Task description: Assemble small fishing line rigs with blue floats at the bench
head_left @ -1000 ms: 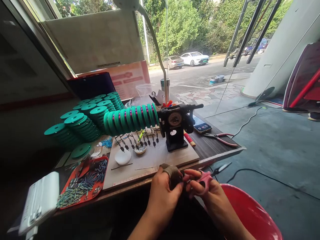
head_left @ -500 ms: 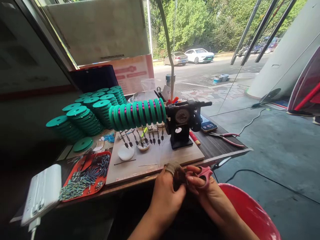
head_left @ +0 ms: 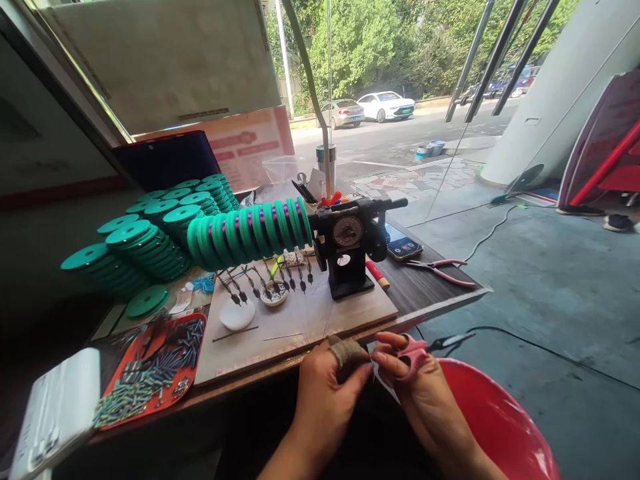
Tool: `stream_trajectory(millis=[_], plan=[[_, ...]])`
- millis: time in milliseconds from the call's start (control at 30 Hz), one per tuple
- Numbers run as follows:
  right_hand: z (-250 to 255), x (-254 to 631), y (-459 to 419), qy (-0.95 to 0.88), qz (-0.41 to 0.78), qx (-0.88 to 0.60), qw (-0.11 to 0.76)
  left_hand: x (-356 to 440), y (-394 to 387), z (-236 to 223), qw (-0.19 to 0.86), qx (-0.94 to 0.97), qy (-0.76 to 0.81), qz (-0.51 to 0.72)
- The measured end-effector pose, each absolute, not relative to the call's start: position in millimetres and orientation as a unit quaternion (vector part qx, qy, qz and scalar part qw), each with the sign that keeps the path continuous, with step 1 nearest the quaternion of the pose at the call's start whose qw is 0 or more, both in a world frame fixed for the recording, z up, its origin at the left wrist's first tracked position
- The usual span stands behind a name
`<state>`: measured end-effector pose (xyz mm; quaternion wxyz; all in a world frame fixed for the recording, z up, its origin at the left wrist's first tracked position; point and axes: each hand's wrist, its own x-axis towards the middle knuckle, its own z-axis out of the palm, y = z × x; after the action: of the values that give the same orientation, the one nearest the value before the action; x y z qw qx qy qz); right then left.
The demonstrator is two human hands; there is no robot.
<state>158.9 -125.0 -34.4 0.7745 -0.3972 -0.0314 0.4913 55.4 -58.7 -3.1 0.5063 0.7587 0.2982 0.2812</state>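
Note:
My right hand (head_left: 425,393) has the pink-handled scissors (head_left: 416,353) hooked on its fingers, blades pointing away to the right. Its thumb and fingertip pinch close to my left hand (head_left: 333,387). That left hand is closed, with a tan wrap (head_left: 345,351) around its index finger. A thin pale strand shows between the fingertips of both hands; what exactly the left one grips is too small to make out. Behind the hands, a row of green spools (head_left: 250,230) with purple line sits on a black winding machine (head_left: 347,250). Several dark weights (head_left: 257,292) dangle below the spools.
An orange tray (head_left: 165,360) of small metal parts lies left, beside a white power strip (head_left: 63,407). Stacked green spools (head_left: 133,233) stand behind. A bowl of beads (head_left: 274,293), a phone (head_left: 403,243) and pliers (head_left: 440,267) rest on the table. A red basin (head_left: 500,413) is at right.
The view has swung, so the table and machine appear farther left. The scissors' blades now show more clearly, pointing right. Both hands stay close together, fingertips nearly touching.

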Motion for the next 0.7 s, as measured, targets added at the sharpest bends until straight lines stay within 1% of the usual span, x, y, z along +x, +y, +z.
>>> stream_trajectory(millis=[67, 133, 233, 333, 433, 500, 600, 700], plan=[[-37, 160, -124, -0.032, 0.481, -0.403, 0.778, 57, -59, -4, 0.469, 0.781, 0.302, 0.280], [-41, 161, -122, -0.038, 0.468, -0.413, 0.780, 58, -57, -7, 0.406, 0.813, 0.307, 0.282], [-49, 164, -123, -0.072, 0.439, -0.445, 0.778, 60, -54, -14, 0.256, 0.872, 0.294, 0.296], [-54, 170, -130, -0.157, 0.358, -0.533, 0.751, 64, -49, -20, 0.139, 0.899, 0.275, 0.310], [-59, 176, -141, -0.272, 0.245, -0.605, 0.707, 71, -44, -25, 0.080, 0.905, 0.273, 0.316], [-63, 178, -147, -0.342, 0.200, -0.625, 0.672, 74, -41, -29, 0.045, 0.909, 0.276, 0.310], [-72, 176, -151, -0.411, 0.176, -0.639, 0.626, 78, -38, -34, 0.015, 0.917, 0.270, 0.292], [-82, 167, -146, -0.421, 0.187, -0.637, 0.618, 80, -37, -36, 0.015, 0.924, 0.259, 0.280]])
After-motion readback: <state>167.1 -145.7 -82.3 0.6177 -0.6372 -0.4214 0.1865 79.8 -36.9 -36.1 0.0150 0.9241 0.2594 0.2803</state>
